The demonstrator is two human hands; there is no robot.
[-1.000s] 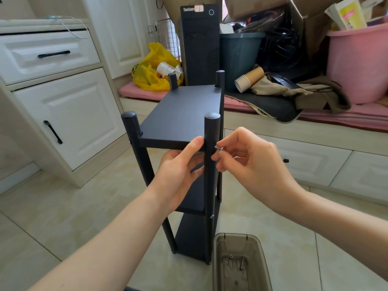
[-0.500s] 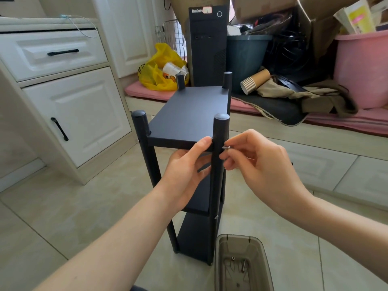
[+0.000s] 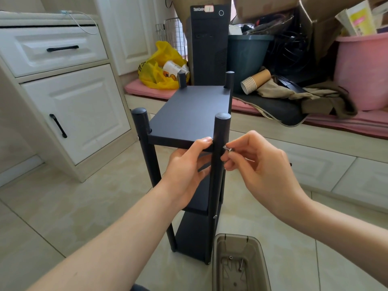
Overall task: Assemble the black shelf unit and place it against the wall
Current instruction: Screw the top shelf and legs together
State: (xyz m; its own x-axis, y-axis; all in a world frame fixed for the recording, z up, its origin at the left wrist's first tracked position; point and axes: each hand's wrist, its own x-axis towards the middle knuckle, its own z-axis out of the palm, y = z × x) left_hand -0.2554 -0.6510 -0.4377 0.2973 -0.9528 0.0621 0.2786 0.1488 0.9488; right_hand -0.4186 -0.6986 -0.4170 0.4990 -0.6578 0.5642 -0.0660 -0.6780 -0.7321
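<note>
Three boards show on the black shelf unit (image 3: 195, 238), which stands upright on the tiled floor (image 3: 63, 206) at the middle of the view, with four round posts rising above its top board (image 3: 189, 114). The left hand (image 3: 184, 171) comes in from seven o'clock and grips the near edge of the top board just beside the near right post (image 3: 219, 175). Its thumb lies on the edge up against the post, and its other fingers curl under the board. The right hand (image 3: 260, 166), reaching in from four o'clock, pinches a small silver screw (image 3: 227, 148) between thumb and forefinger, the remaining fingers loosely curled behind. The screw sits at the post's three-o'clock side, level with the top board; whether its tip has entered a hole I cannot tell. Lower on the same post a screw head (image 3: 214, 216) shows beside the middle board. At six o'clock, just beside the unit's foot, a brownish plastic box (image 3: 237, 236) holds a few small fittings (image 3: 241, 264). Beyond the unit stand a black computer tower (image 3: 210, 49) at twelve o'clock, a yellow bag (image 3: 155, 70) at eleven, a stack of paper cups (image 3: 255, 80) at one, a pink tub (image 3: 361, 70) at two and a white cabinet (image 3: 73, 106) at nine.
</note>
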